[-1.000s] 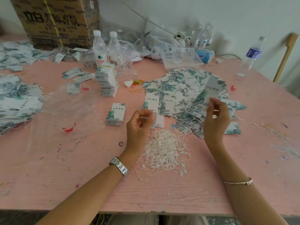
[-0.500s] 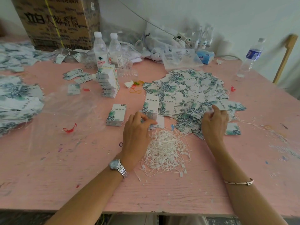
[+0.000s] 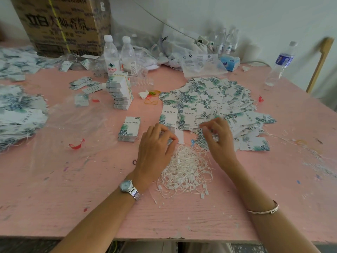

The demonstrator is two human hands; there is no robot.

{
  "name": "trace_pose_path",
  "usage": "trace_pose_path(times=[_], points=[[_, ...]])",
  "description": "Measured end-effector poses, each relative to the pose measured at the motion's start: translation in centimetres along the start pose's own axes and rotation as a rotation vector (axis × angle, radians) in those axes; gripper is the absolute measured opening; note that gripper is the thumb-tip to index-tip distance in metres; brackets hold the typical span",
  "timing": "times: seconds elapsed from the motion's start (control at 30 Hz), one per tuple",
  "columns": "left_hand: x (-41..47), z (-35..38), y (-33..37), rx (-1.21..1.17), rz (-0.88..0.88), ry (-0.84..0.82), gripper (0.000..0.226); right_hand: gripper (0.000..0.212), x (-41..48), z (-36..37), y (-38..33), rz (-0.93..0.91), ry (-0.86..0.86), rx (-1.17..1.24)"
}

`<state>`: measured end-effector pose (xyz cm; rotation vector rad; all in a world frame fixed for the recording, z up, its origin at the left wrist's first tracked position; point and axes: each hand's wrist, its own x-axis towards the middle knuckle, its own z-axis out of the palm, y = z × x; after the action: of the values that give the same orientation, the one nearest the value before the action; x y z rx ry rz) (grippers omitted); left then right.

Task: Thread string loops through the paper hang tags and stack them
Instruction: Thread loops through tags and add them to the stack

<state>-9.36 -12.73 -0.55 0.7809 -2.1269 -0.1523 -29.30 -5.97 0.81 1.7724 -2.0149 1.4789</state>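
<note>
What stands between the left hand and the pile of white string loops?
Nothing visible does. The left hand is right at the far left edge of the string pile, and their outlines meet in the head view.

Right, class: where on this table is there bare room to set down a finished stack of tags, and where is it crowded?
Bare table lies along the near edge left of the left forearm, and right of the right forearm, nearer than the loose tags. Crowded: the string pile in the middle, the bottles at the back, tag heaps on the left.
</note>
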Motion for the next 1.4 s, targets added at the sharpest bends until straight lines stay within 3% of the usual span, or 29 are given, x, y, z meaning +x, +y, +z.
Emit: trace_pose_path(times=[0.1, 0.17, 0.33, 0.5, 0.77, 0.93, 1.07, 1.27, 1.4], points=[[0.0, 0.0, 0.5, -0.059, 0.064, 0.051, 0.013, 0.022, -0.7, 0.8, -1.4, 0.005, -0.358, 0.224], [0.0, 0.0, 0.6, -0.062, 0.103, 0.084, 0.017, 0.019, -1.0, 1.3, -1.8, 0.053, -0.473, 0.392], [0.2, -0.2, 0.3, -0.073, 0.081, 0.143, 0.014, 0.016, -0.6, 0.9, -1.6, 0.151, -0.488, 0.661], [0.0, 0.1, 0.3, -0.096, 0.081, 0.138, 0.011, 0.004, -0.7, 1.0, -1.2, 0.133, -0.457, 0.629], [0.2, -0.2, 0.4, -0.164, -0.063, 0.123, 0.018, 0.026, -0.3, 0.5, -1.0, 0.300, -0.513, 0.819], [0.3, -0.5, 0.3, -0.455, -0.284, 0.167, 0.026, 0.027, 0.3, 0.0, -0.7, 0.415, -0.366, 0.987], [0.2, -0.6, 0.6, -0.659, -0.331, 0.107, 0.029, 0.026, 0.5, -0.2, -0.1, 0.472, -0.230, 0.994], [0.2, -0.2, 0.5, -0.599, -0.291, 0.004, 0.030, 0.021, 0.7, -0.4, 0.3, 0.548, 0.007, 0.909], [0.2, -0.1, 0.6, -0.524, -0.194, -0.035, 0.020, 0.022, 1.0, -0.5, 0.3, 0.567, 0.172, 0.919]])
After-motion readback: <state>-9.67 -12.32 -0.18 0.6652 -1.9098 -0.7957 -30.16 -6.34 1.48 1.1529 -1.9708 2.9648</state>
